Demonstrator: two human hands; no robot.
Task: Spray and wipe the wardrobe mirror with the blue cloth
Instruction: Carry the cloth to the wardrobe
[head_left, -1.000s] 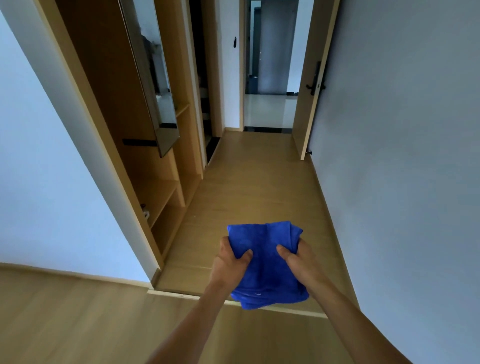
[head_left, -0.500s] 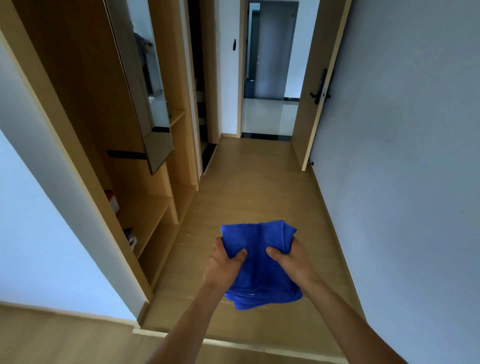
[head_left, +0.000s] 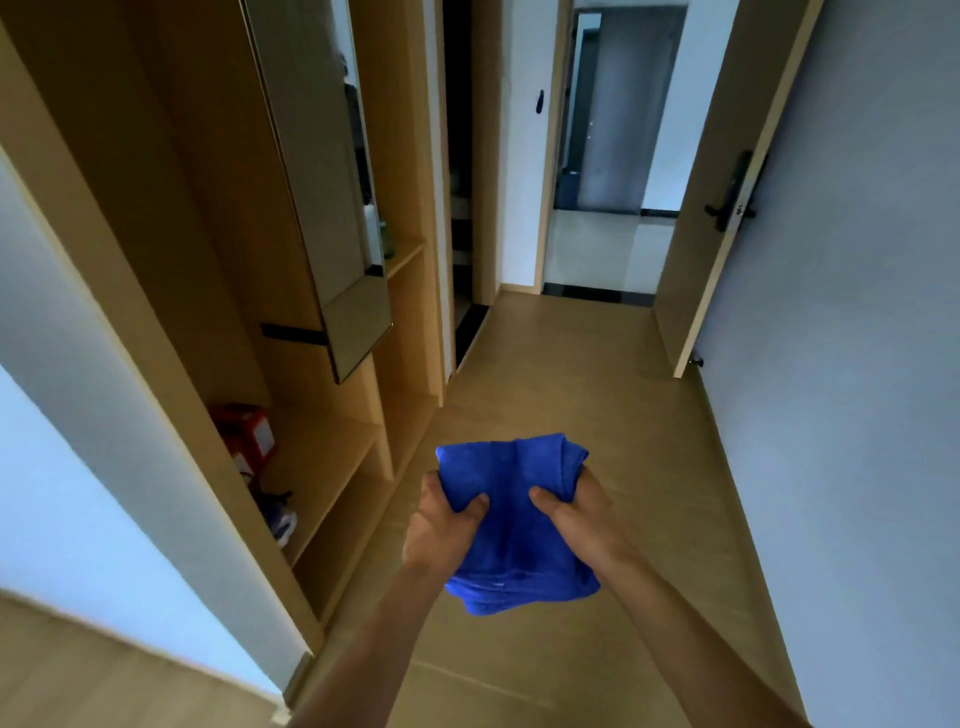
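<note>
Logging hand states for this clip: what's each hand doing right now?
Left hand: closed, gripping the blue cloth.
Right hand: closed, gripping the same cloth.

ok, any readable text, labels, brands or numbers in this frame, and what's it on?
No text can be read anywhere in the head view.
red box on the wardrobe shelf: it has a white panel, too blurred to read.
blue cloth, gripped by the left hand and right hand: no tag or print shows.
door lock: no legible marking.
</note>
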